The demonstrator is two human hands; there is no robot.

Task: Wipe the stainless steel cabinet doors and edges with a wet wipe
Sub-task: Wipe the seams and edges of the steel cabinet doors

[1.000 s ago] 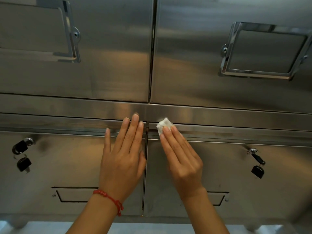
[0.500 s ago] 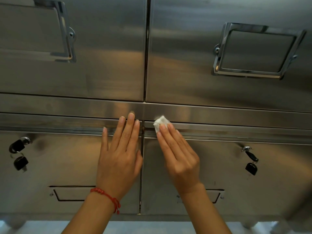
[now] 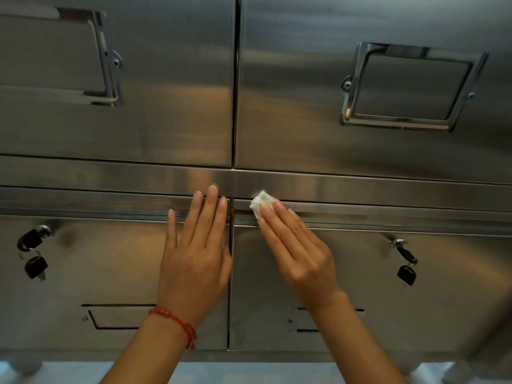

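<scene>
Now wet wipe (image 3: pixel 260 202) lies under right hand (image 3: pixel 299 256) fingertips.

From my feed, most of the wet wipe (image 3: pixel 261 202) is hidden under my right hand (image 3: pixel 299 253), which also covers part of the lower right door's recessed handle (image 3: pixel 297 320), and the upper left handle (image 3: pixel 108 62) is cut off by the left edge.
</scene>
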